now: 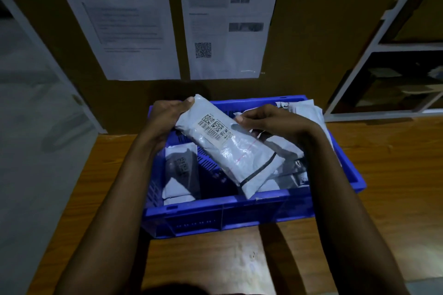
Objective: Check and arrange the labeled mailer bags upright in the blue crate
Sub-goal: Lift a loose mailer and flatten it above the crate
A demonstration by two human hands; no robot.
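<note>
Dim room: a brown board wall with printed sheets (115, 19) pinned up, a white shelf (395, 74) at the right, and a wooden table (383, 175) below. On it sits the blue crate (227, 203).

From the head camera I see one grey mailer bag (239, 158) held over the crate, its barcode label (214, 127) facing up. My left hand (165, 112) grips the bag's far end, thumb on top. My right hand (263, 120) has its fingers curled on the long edge just beside the label.

The bag's long axis runs diagonally from far-left down to near-right. Its lower end is over the crate's near rim; I cannot tell if it touches.

Another bag (181, 172) stands against the left wall, and more bags (302, 108) lean at the right. The open gap lies between them, under the held bag. I judge the bag must swing to vertical, and the left hand has the end to lift.
</note>
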